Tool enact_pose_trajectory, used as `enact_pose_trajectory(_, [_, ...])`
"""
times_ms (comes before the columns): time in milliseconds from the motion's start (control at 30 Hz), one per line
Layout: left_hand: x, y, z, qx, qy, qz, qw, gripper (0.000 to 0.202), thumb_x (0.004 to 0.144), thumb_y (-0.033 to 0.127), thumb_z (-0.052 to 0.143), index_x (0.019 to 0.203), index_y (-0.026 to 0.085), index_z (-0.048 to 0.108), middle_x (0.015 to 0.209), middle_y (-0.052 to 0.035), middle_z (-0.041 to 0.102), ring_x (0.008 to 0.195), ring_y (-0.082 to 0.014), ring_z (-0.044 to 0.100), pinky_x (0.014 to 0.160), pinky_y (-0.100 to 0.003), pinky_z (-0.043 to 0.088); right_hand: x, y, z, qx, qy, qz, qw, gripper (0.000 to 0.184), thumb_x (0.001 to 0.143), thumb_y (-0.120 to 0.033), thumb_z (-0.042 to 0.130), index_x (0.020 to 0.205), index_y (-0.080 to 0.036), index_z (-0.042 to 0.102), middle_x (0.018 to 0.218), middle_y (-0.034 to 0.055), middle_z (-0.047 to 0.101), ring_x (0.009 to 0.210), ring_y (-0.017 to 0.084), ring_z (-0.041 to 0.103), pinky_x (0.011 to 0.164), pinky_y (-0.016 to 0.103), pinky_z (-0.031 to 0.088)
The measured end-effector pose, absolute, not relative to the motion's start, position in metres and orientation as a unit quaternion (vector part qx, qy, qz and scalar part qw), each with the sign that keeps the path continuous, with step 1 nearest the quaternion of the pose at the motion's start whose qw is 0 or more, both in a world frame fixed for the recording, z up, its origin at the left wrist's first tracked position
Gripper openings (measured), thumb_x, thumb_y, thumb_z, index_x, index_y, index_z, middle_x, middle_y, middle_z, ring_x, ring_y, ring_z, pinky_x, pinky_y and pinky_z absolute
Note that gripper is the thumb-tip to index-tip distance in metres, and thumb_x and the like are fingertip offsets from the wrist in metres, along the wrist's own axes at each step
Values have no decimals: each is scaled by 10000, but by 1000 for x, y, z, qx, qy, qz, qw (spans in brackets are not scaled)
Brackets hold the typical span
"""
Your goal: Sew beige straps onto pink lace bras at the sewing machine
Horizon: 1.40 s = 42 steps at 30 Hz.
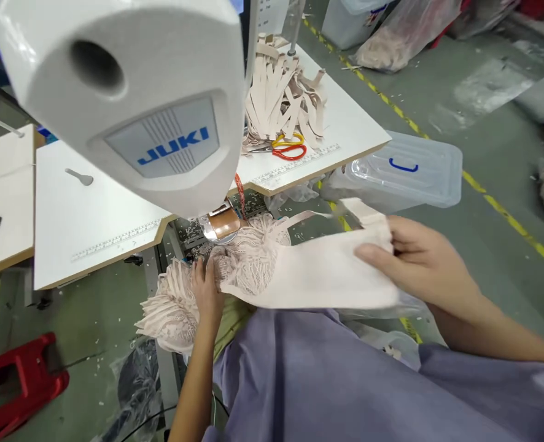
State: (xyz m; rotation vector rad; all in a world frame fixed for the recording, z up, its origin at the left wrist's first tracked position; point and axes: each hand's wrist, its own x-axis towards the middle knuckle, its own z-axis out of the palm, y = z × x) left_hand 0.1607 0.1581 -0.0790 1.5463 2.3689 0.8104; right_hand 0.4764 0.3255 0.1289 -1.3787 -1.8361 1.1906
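Stretching a pale lace garment [253,264] beside the sewing machine [138,110] | right hand [419,264] pinched its plain panel [322,273]; left hand's [207,291] grip, at the lace, unclear | apparently positioning; next move likely required edge alignment

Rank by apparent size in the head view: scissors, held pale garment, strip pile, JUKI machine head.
1. JUKI machine head
2. Held pale garment
3. Strip pile
4. Scissors

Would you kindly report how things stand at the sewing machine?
Right hand holding pale garment by its plain band. Left hand at its lacy part. Sewing machine head close by; scissors aside on table.
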Motion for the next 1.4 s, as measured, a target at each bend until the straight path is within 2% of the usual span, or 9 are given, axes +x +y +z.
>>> enact_pose_trajectory(100, [171,169,-52,553,781,256,134,592,820,241,680,1372,118,506,1495,-253,434,1456,-447,310,1127,-686,312,472,347,118,-496,-728,374,291,304,864,-493,659,833,-196,714,709,31,654,590,146,547,522,257,405])
enact_pose_trajectory(200, [198,179,1,618,712,283,179,688,851,303,697,1452,165,391,1508,-234,429,1423,-368,408,1076,-574,450,456,349,105,-344,-847,316,253,269,945,-370,587,799,-185,716,626,3,619,553,113,510,535,245,342])
enact_pose_trajectory(233, [207,182,22,638,684,316,161,644,886,257,660,1459,197,371,1515,-207,430,1425,-320,418,1091,-533,450,448,346,100,-257,-895,282,232,262,965,-340,558,827,-189,721,622,-1,618,553,108,506,547,249,326])
enact_pose_trajectory(333, [221,192,72,748,570,340,28,617,861,203,697,1411,211,417,1460,-185,511,1455,-327,373,1160,-592,334,419,331,88,-66,-961,165,214,271,998,-291,483,875,-205,708,637,-14,614,541,109,459,561,283,277])
enact_pose_trajectory(400, [219,196,87,790,535,298,4,459,867,168,685,1295,188,522,1234,-134,682,1330,-291,531,1167,-566,327,403,322,83,-41,-965,112,232,304,992,-265,475,769,-203,672,601,-26,572,516,120,397,553,307,246])
enact_pose_trajectory(467, [213,195,90,795,535,287,5,253,870,123,661,1110,180,602,942,-55,745,1038,-213,684,1101,-481,423,393,316,82,-50,-961,96,255,312,974,-231,484,707,-203,643,565,-32,528,514,130,361,551,315,231])
enact_pose_trajectory(567, [205,187,85,781,521,340,-44,143,826,71,676,904,176,619,774,-25,719,799,-176,681,873,-379,533,389,312,78,-57,-947,116,294,258,942,-202,506,731,-214,655,547,-31,502,534,140,361,563,314,236])
enact_pose_trajectory(767, [205,175,83,760,502,380,-162,156,774,55,715,835,176,638,752,-20,728,790,-183,702,733,-336,525,388,308,64,-24,-944,145,296,259,954,-259,492,752,-248,653,557,-23,510,545,134,393,579,309,267])
enact_pose_trajectory(1400, [203,175,78,757,513,380,-141,163,798,73,698,896,197,660,795,-16,746,841,-183,722,799,-351,542,380,306,54,-27,-916,189,352,207,951,-327,522,802,-270,653,538,-35,520,511,125,421,546,308,301])
